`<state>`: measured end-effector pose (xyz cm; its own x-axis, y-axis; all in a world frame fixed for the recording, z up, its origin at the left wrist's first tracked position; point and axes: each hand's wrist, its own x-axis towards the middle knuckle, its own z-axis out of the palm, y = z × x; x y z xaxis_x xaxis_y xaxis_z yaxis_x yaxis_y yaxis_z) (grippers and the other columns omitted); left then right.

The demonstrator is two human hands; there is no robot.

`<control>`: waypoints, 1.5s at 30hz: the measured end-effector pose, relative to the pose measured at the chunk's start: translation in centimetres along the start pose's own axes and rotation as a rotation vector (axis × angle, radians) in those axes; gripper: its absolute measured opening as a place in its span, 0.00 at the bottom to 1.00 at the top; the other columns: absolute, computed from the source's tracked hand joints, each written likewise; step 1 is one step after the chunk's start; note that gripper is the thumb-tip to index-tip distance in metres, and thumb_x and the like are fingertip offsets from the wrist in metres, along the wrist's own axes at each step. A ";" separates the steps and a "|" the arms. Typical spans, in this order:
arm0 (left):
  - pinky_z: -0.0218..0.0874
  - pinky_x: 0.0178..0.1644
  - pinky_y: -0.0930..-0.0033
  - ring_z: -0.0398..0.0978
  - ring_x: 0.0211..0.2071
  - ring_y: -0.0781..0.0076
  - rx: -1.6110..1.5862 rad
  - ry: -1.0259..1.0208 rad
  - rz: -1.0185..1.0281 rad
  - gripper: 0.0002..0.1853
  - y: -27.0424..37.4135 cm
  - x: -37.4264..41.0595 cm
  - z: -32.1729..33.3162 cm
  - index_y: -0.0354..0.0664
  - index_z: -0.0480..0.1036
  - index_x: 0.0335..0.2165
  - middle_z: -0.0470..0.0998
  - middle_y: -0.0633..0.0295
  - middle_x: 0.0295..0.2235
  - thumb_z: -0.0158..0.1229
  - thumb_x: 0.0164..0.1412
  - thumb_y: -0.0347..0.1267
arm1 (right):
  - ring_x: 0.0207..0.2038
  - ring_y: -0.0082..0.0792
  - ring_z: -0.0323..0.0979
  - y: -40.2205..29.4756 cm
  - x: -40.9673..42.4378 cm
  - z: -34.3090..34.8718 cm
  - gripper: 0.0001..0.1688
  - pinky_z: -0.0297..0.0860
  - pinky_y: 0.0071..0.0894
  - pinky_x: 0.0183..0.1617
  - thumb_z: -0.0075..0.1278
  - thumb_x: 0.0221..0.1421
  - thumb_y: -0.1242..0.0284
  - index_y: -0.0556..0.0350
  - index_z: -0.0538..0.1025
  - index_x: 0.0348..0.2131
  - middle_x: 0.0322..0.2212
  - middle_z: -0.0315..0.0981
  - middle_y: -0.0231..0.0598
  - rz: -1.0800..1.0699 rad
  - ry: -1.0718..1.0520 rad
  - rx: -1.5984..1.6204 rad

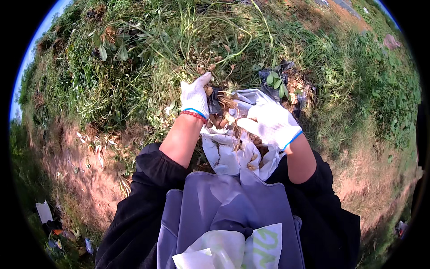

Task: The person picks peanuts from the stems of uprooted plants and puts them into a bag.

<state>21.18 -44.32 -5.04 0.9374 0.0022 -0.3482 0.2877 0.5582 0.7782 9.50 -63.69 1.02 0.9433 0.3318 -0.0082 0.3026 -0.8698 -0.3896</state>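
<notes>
My left hand (195, 95), in a white knit glove with a blue cuff edge, grips a bunch of uprooted peanut plants (226, 101) by the stems. Brown roots and peanut pods (220, 121) hang from the bunch, with black plastic film caught in it. Close by on the right is my gloved right hand (270, 124), its thumb towards the pods; its fingertips are partly hidden, so I cannot tell whether it pinches one. Below both hands a white plastic sack (218, 148) lies open in front of my lap, with loose peanuts (252, 164) in it.
A heap of pulled green plants (134, 67) spreads ahead and to the left. Right of the sack lies another clump of pods (295, 89) with black film (268, 79). Bare reddish soil (84, 175) shows at the left. Litter (60, 238) lies at the lower left.
</notes>
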 end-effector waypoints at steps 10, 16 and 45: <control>0.74 0.44 0.56 0.80 0.35 0.60 -0.305 -0.325 -0.376 0.16 -3.8 -1.5 0.4 0.37 0.76 0.38 0.81 0.55 0.34 0.50 0.70 0.40 | 0.37 0.46 0.77 -0.5 5.5 4.4 0.18 0.71 0.40 0.42 0.55 0.58 0.62 0.53 0.75 0.43 0.33 0.77 0.49 0.115 0.280 0.264; 0.74 0.43 0.51 0.81 0.36 0.55 -0.239 -0.252 -0.385 0.18 -3.7 -1.3 0.6 0.34 0.75 0.41 0.81 0.51 0.36 0.49 0.70 0.41 | 0.27 0.31 0.72 0.2 5.5 5.4 0.17 0.69 0.36 0.33 0.51 0.62 0.63 0.61 0.75 0.36 0.23 0.72 0.35 0.006 0.395 0.792; 0.71 0.47 0.59 0.79 0.35 0.61 -0.209 -0.284 -0.333 0.19 -3.7 -0.3 -1.3 0.38 0.76 0.35 0.81 0.56 0.32 0.45 0.72 0.40 | 0.37 0.52 0.75 -1.6 6.2 4.8 0.14 0.71 0.49 0.41 0.57 0.53 0.67 0.53 0.74 0.38 0.35 0.75 0.49 0.073 0.266 0.390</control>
<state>19.63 -45.32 -8.50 0.8260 -0.4151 -0.3814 0.5629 0.6447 0.5173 14.22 -58.50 -2.83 0.9778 0.1255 0.1680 0.2085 -0.6687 -0.7137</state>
